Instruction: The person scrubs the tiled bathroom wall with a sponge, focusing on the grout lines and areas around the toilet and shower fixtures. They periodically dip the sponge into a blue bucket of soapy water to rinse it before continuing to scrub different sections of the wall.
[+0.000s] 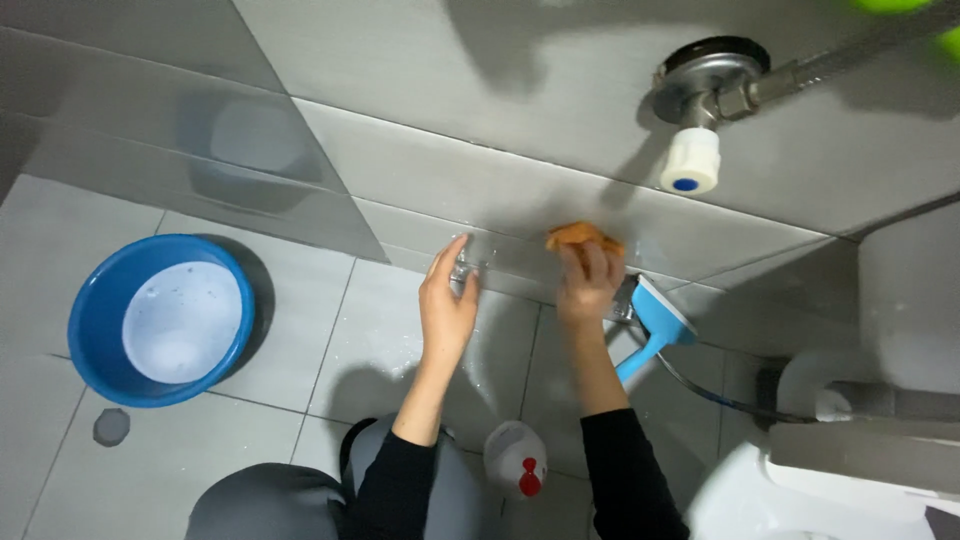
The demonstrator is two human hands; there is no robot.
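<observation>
Far left on the grey floor tiles (300,340) sits a blue basin (158,320) with water in it, and a small grey drain cover (111,427) just below it. My left hand (447,305) is next, fingers loosely spread and flat against the base of the tiled wall (480,180), holding nothing that I can see. A white bottle with a red cap (515,458) stands between my forearms. My right hand (588,282) is closed on an orange sponge (580,236), pressing it to the wall's bottom tile. Just right of that hand lies a blue brush (655,330). Above it, a wall valve with a white knob (690,160); bottom right, the white toilet (760,490).
</observation>
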